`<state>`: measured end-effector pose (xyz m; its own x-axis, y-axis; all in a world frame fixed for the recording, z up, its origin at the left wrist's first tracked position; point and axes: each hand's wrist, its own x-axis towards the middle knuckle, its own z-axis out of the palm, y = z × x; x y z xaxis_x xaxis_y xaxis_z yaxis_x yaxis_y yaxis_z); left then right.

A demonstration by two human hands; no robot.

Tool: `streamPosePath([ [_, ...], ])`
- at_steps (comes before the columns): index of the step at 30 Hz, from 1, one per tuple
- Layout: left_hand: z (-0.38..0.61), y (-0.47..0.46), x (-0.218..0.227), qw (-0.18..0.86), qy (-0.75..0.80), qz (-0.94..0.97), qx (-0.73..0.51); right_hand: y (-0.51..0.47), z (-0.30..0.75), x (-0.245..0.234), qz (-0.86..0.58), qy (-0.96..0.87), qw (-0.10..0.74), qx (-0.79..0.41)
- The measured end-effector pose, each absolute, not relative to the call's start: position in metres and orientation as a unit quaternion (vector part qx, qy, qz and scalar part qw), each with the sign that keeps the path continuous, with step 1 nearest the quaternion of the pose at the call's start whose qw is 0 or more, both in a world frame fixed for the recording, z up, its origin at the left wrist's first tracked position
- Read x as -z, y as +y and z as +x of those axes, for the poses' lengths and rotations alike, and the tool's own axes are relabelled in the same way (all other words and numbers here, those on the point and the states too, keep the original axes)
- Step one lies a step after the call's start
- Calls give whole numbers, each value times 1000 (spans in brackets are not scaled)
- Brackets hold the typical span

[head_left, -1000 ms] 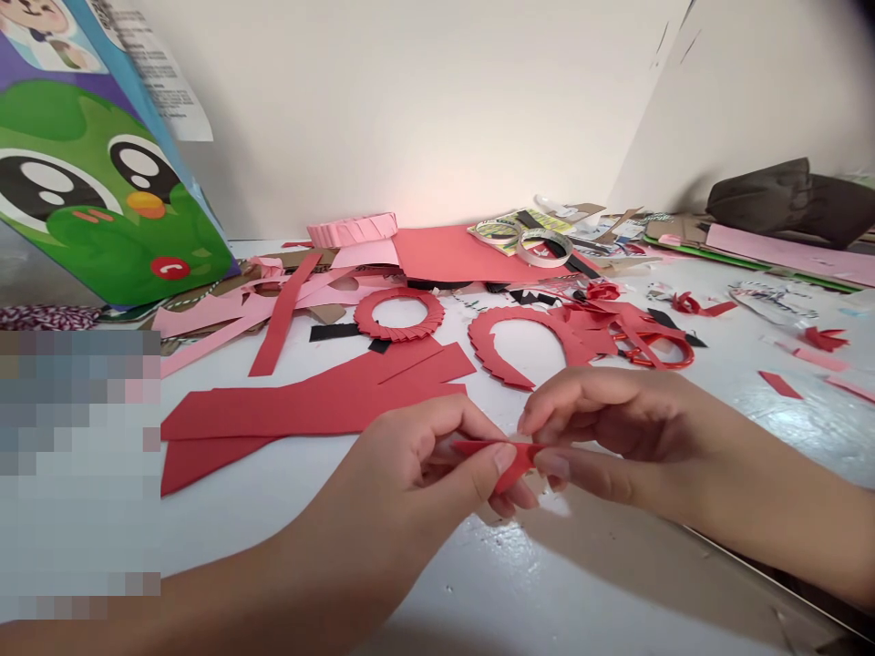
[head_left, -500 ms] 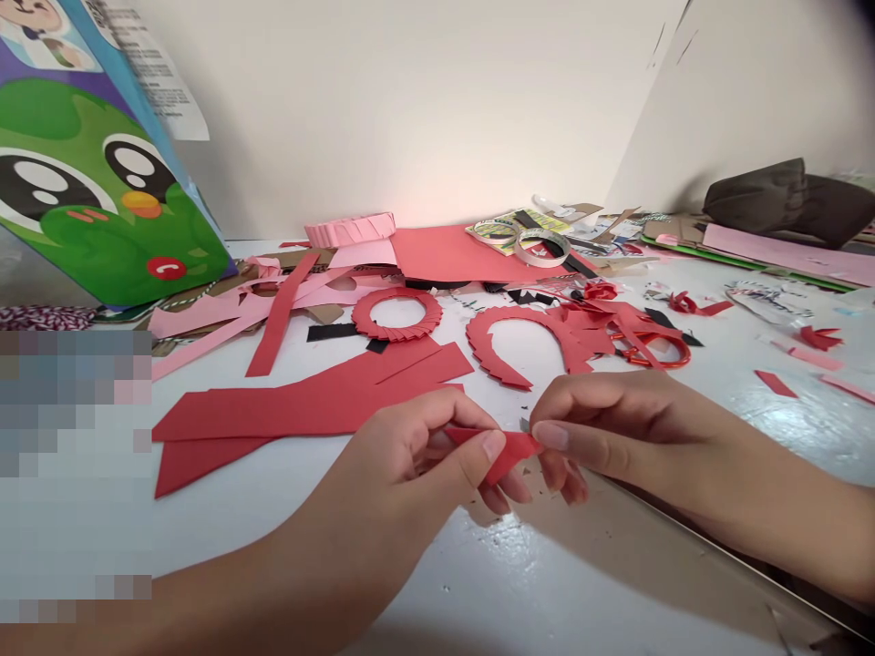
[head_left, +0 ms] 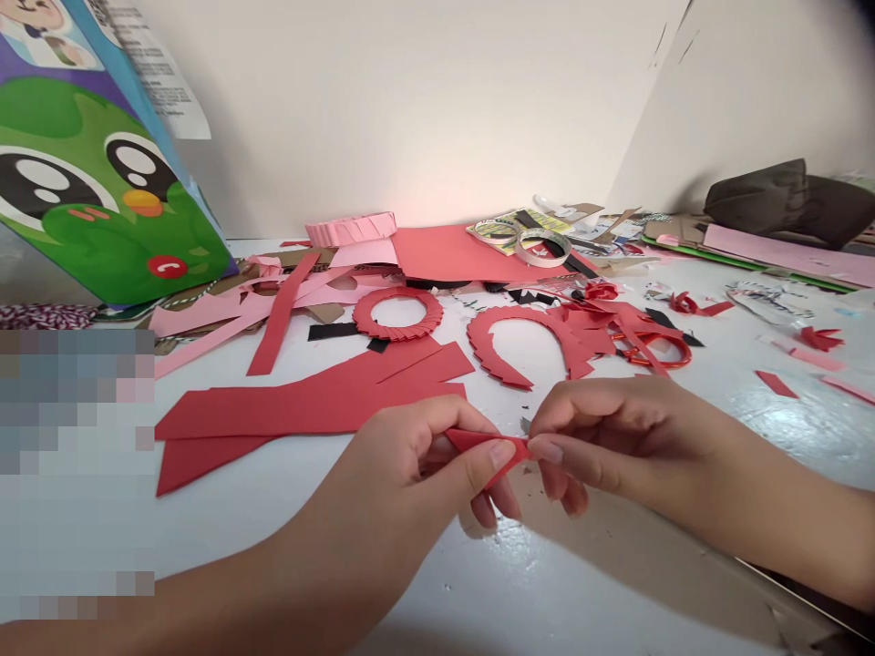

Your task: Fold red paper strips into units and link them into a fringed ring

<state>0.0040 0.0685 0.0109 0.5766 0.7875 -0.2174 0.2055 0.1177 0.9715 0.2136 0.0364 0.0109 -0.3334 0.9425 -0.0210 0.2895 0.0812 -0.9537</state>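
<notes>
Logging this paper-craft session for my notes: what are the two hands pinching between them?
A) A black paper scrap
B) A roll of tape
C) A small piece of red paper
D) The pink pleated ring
C. The left hand and the right hand both grip a small piece of red paper between their fingertips.

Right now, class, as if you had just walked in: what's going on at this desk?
A person holds a small red paper piece between the fingers of the left hand and right hand. Nearby on the white table lie long red paper strips, a notched red paper ring and a notched red paper arc.
</notes>
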Motion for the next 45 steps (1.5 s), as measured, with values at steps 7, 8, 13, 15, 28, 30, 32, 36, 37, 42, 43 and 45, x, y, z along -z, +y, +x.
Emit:
streamPosePath([
  [7,5,68,-11,651,401,603,-228,30,212,-13,-478,-784,290,-271],
  [8,5,68,-11,654,401,601,-225,30,212,-15,-470,-789,289,-271],
  [13,4,69,-11,676,379,591,-224,28,209,-18,-462,-774,273,-335],
  [15,3,71,-10,685,367,588,-225,27,209,-17,-476,-758,270,-354],
  [28,4,71,-10,676,374,597,-218,32,209,-13,-462,-738,291,-396],
  [30,5,71,-11,670,376,602,-219,32,209,-13,-451,-732,310,-407],
  [32,5,70,-11,667,373,604,-226,32,210,-13,-452,-729,323,-401],
  [36,4,70,-9,676,356,601,-235,32,212,-13,-465,-715,334,-401],
  [37,4,70,-9,678,353,600,-236,32,212,-13,-470,-707,337,-409],
  [42,3,71,-7,682,342,595,-252,34,214,-11,-469,-669,359,-452],
  [43,2,71,-7,684,342,592,-254,34,214,-11,-466,-665,362,-459],
  [45,2,71,-7,688,341,587,-256,34,215,-10,-464,-658,362,-470],
])
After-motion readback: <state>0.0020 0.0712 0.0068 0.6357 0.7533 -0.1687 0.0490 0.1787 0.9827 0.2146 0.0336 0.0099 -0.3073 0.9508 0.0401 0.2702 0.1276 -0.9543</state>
